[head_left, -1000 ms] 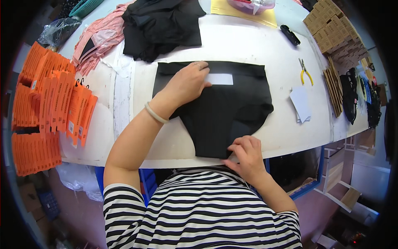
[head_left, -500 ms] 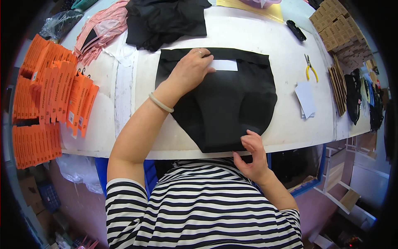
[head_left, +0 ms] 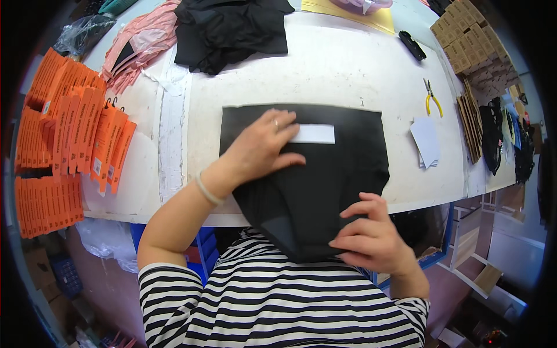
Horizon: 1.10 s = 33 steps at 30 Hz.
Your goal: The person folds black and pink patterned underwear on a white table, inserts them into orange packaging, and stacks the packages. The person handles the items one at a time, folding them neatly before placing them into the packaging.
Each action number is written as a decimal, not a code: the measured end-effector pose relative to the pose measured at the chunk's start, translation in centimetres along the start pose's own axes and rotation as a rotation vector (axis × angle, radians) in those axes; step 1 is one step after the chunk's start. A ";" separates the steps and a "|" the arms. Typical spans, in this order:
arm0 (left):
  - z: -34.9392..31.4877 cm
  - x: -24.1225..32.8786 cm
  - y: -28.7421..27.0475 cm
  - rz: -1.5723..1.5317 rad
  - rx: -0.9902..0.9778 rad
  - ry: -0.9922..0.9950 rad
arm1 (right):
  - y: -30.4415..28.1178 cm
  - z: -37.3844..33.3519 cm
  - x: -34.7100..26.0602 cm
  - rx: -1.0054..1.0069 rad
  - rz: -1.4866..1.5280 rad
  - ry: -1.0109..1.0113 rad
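Observation:
A pair of black underpants [head_left: 313, 185] lies spread on the white table, waistband away from me, its narrow lower end hanging over the near edge against my striped shirt. On it below the waistband sits a white rectangular card [head_left: 314, 134]. My left hand [head_left: 264, 145] rests flat on the fabric, thumb apart, its fingers touching or covering the card's left end; they are slightly blurred. At the lower right side of the underpants is my right hand [head_left: 371, 235], fingers parted and curved, the lowest fingertips at the fabric's edge.
Orange hanger cards [head_left: 69, 127] stand in stacks at the left. Farther back lie pink garments [head_left: 145, 43] and a black garment pile [head_left: 232, 32]. On the right are white cards [head_left: 425, 142], yellow-handled pliers [head_left: 432, 101], a black tool [head_left: 412, 45] and small cardboard boxes [head_left: 473, 43].
The underpants have slid toward me, and their lower end now hangs over the table edge. Both hands moved nearer with them. The folded-over waistband now lies flat.

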<state>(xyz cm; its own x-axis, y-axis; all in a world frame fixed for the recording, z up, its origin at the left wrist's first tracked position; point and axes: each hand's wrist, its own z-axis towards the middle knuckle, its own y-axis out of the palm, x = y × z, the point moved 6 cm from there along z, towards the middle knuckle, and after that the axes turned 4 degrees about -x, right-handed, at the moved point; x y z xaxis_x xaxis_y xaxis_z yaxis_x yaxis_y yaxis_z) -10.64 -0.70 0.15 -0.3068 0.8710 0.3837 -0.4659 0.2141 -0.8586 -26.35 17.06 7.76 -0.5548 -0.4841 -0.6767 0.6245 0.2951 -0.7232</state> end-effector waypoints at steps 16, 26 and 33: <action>-4.9 0.0 2.9 0.101 -0.119 0.008 | -0.5 11.8 14.1 0.187 -0.197 0.345; -4.3 -1.0 0.6 -0.391 -0.104 -0.152 | 0.3 12.1 12.9 0.291 -0.524 0.292; -1.7 3.7 -2.1 -0.061 -0.052 -0.070 | 1.9 10.6 13.5 0.242 -0.306 0.354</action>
<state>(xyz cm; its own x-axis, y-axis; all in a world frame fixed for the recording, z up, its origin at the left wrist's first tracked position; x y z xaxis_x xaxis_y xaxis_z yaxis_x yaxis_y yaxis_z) -9.43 2.81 2.80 -0.3372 0.8232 0.4567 -0.4423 0.2897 -0.8488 -26.76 2.34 -1.28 -0.8573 -0.1975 -0.4754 0.4909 -0.0353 -0.8705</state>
